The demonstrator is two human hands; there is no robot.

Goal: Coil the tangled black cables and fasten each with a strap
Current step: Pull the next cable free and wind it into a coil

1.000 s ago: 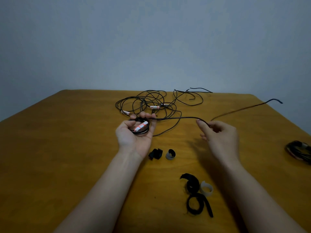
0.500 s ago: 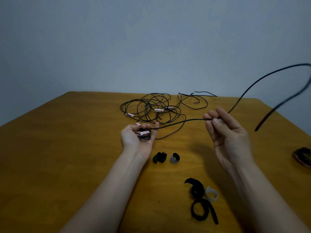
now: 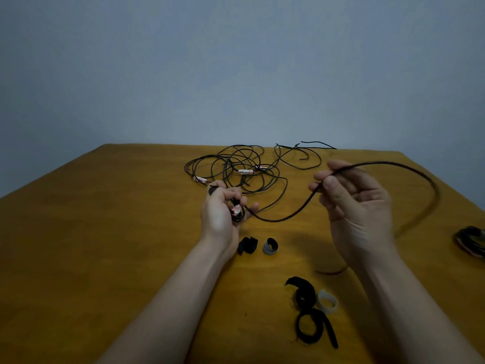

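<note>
My left hand (image 3: 223, 208) grips a small coil of black cable (image 3: 237, 213) with a white and red label on it. From that coil a free length of cable (image 3: 294, 212) sags to my right hand (image 3: 351, 203), which pinches it between thumb and fingers, palm toward me. Past my right hand the cable arcs right and drops blurred toward the table. A tangle of black cables (image 3: 241, 166) with several labels lies on the wooden table (image 3: 105, 232) behind my left hand.
Two small rolled straps, black (image 3: 248, 245) and grey (image 3: 270, 246), lie by my left wrist. Two black straps (image 3: 309, 311) and a white one (image 3: 326, 302) lie between my forearms. A dark coiled bundle (image 3: 471, 241) sits at the right edge.
My right hand has drawn the cable nearer and lower, so the taut span now sags. The free tail swung down from the air to the table. My left hand closed tighter on the coil.
</note>
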